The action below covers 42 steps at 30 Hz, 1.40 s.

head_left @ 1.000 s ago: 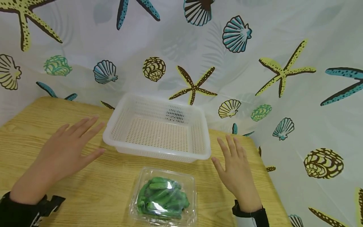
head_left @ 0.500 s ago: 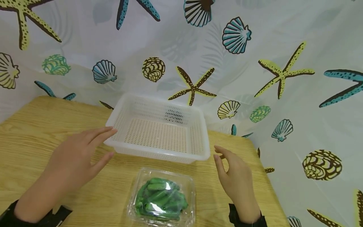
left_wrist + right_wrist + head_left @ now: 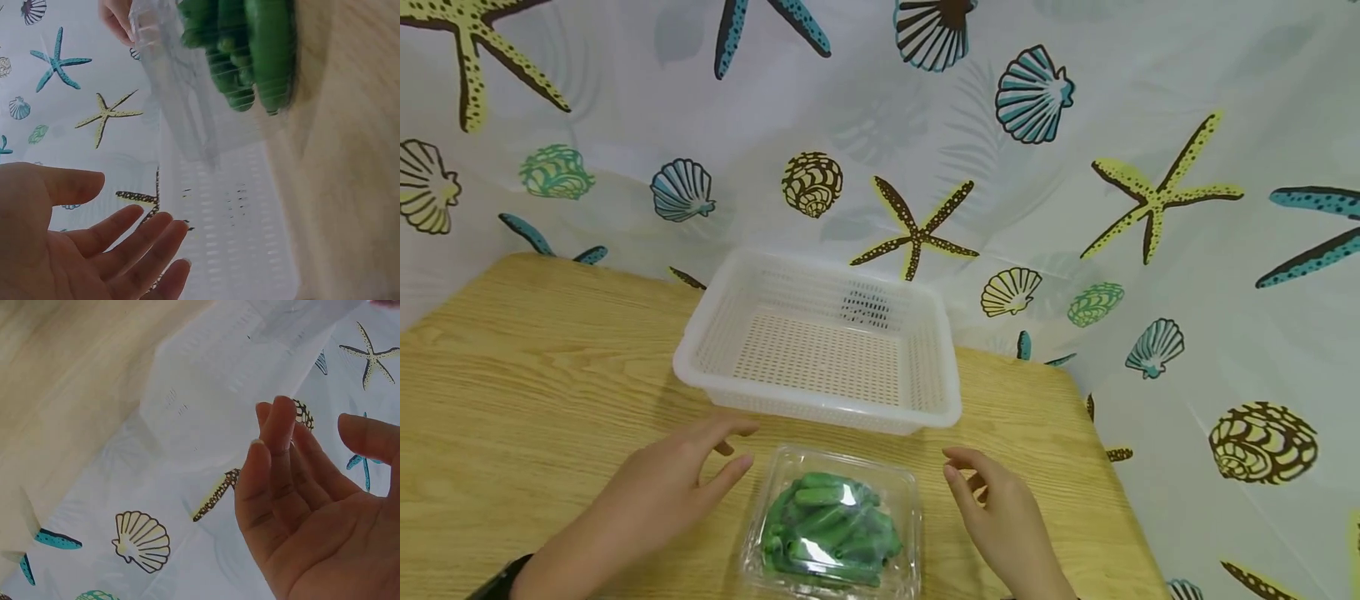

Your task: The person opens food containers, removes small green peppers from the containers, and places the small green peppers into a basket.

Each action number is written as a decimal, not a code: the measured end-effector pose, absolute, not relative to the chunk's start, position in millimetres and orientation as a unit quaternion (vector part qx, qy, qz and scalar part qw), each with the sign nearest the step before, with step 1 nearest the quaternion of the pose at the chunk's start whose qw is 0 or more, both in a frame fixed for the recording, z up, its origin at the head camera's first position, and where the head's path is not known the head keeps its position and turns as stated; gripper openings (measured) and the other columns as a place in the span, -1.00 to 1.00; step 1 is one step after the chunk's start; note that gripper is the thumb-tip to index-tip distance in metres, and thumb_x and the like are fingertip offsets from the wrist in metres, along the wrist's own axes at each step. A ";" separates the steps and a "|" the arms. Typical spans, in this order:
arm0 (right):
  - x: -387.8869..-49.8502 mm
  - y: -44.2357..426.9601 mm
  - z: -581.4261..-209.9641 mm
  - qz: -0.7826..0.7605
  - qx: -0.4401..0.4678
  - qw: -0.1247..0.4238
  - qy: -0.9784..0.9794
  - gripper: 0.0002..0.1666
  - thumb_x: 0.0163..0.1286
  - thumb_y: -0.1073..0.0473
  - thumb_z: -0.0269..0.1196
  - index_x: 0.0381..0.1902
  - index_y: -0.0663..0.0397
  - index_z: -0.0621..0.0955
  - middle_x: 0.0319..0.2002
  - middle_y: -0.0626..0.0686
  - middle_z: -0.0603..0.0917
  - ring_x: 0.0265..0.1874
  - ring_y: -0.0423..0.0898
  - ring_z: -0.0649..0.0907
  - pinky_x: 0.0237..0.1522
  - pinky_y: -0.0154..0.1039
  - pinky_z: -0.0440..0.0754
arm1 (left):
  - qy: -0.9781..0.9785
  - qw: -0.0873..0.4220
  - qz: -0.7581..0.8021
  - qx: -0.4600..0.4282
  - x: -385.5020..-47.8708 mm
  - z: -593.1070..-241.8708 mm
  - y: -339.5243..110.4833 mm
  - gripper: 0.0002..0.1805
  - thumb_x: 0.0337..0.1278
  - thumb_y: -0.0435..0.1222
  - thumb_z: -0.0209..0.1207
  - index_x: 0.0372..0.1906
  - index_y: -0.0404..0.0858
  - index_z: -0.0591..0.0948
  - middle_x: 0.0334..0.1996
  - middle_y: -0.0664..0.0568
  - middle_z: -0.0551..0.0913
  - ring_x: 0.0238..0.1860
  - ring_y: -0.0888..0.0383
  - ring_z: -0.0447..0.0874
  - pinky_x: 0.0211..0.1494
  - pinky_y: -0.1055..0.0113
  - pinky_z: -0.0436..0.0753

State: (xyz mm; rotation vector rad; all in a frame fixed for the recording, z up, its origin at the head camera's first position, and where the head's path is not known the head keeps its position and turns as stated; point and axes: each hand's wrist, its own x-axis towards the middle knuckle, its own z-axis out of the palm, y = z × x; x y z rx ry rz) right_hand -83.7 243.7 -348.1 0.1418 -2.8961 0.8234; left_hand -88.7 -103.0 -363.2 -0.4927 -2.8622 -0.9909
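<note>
A clear plastic clamshell box holding several green vegetable pods lies near the front of the table. My left hand hovers just left of the box, fingers loosely bent and holding nothing. On the box's other side is my right hand, also empty, thumb apart from the bent fingers. Neither hand touches the box in the head view. In the left wrist view the pods show through the box's clear side, beyond my left hand. The right wrist view shows the relaxed fingers of my right hand.
A white perforated plastic basket stands behind the box, with nothing in it. Beyond the wooden table hangs a white cloth printed with shells and starfish. The table's right edge runs close past my right hand.
Both hands have come down from beside the basket toward the two sides of the box. Their fingers, spread a second ago, are now more bent. Box and basket stay put.
</note>
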 end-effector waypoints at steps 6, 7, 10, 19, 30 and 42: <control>-86.0 243.5 -361.5 0.329 0.047 -0.002 -0.943 -0.61 0.44 0.08 0.25 0.16 0.08 0.61 -0.12 -0.11 0.70 -0.38 -0.24 0.58 -0.40 -0.35 0.56 | -0.926 -0.018 -0.351 -0.139 -81.7 -379.8 -99.9 -0.58 0.32 -0.09 0.23 0.24 -0.02 0.54 0.08 0.07 0.65 -0.04 0.05 0.68 -0.24 0.01 0.66; -86.6 243.0 -363.2 0.334 0.049 -0.009 -0.941 -0.60 0.43 0.09 0.26 0.17 0.09 0.61 -0.11 -0.08 0.70 -0.37 -0.23 0.59 -0.40 -0.36 0.57 | -0.920 -0.035 -0.367 -0.132 -80.5 -381.8 -99.9 -0.56 0.32 -0.07 0.23 0.25 -0.01 0.52 0.06 0.06 0.65 -0.06 0.06 0.68 -0.23 0.03 0.66; -87.9 241.8 -368.0 0.349 0.062 -0.033 -0.935 -0.53 0.42 0.08 0.27 0.22 0.13 0.56 -0.06 0.02 0.69 -0.35 -0.17 0.62 -0.42 -0.36 0.59 | -0.888 -0.085 -0.436 -0.119 -78.0 -386.8 -101.6 -0.47 0.32 -0.04 0.22 0.32 -0.07 0.46 0.08 0.02 0.63 -0.13 0.09 0.66 -0.23 0.08 0.64; -97.9 240.2 -378.6 0.460 0.078 -0.118 -0.877 -0.36 0.45 0.08 0.24 0.32 0.37 0.39 -0.21 0.09 0.60 -0.46 -0.07 0.62 -0.40 -0.20 0.65 | -0.830 -0.150 -0.519 -0.137 -77.4 -394.9 -102.5 -0.30 0.31 -0.03 0.21 0.40 -0.29 0.33 0.23 -0.09 0.51 -0.06 0.13 0.57 -0.14 0.15 0.59; -102.2 229.2 -388.8 0.527 0.058 -0.129 -0.838 -0.41 0.48 0.16 0.20 0.29 0.46 0.38 -0.33 0.06 0.59 -0.54 -0.15 0.56 -0.38 -0.27 0.64 | -0.828 -0.150 -0.524 -0.130 -75.6 -404.4 -96.4 -0.21 0.23 -0.06 0.30 0.43 -0.33 0.30 0.17 -0.04 0.54 -0.12 0.15 0.54 -0.22 0.27 0.56; -105.2 228.8 -393.0 0.590 0.038 -0.169 -0.789 -0.34 0.52 0.17 0.12 0.34 0.59 0.25 -0.42 -0.03 0.56 -0.53 -0.21 0.56 -0.40 -0.35 0.59 | -0.837 -0.151 -0.512 -0.123 -79.9 -399.3 -97.4 -0.22 0.24 -0.07 0.29 0.44 -0.33 0.31 0.17 -0.02 0.56 -0.09 0.16 0.56 -0.21 0.25 0.59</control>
